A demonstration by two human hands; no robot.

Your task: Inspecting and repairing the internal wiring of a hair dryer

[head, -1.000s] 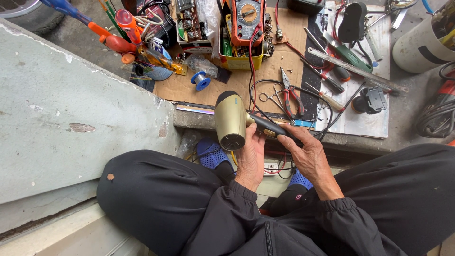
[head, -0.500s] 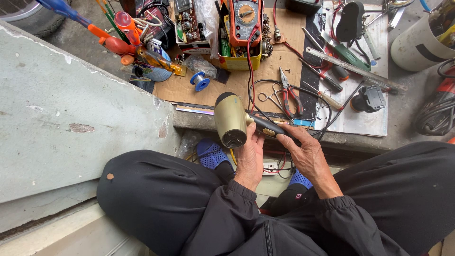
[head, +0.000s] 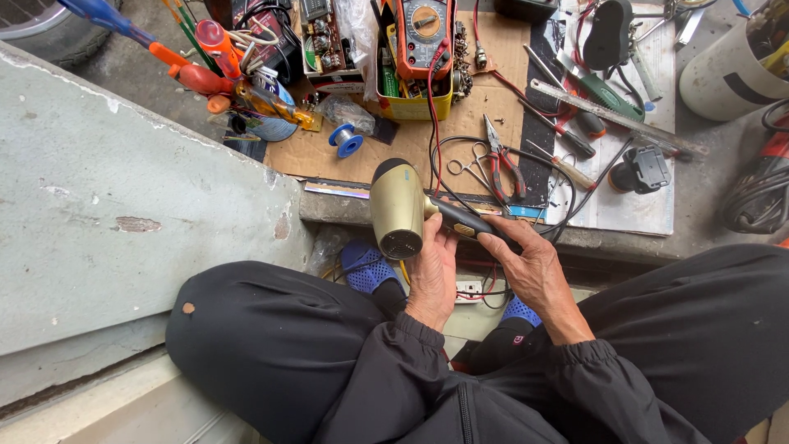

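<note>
A gold hair dryer point(head: 396, 209) with a black handle point(head: 462, 219) is held over my lap, its rear grille facing down toward me. My left hand point(head: 433, 275) cups the underside where barrel meets handle. My right hand point(head: 530, 267) wraps the far end of the black handle, where a black cord loops off over the cardboard. Both sleeves are black.
A cardboard sheet point(head: 411, 140) on the ledge carries red-handled pliers point(head: 501, 164), small scissors point(head: 470, 168), a blue solder spool point(head: 346, 140), an orange multimeter in a yellow box point(head: 422, 57), screwdrivers point(head: 197, 66) and a ruler point(head: 612, 115). A concrete slab point(head: 123, 214) lies left; a white bucket point(head: 731, 66) stands right.
The hair dryer and both hands have barely shifted; the grip is the same.
</note>
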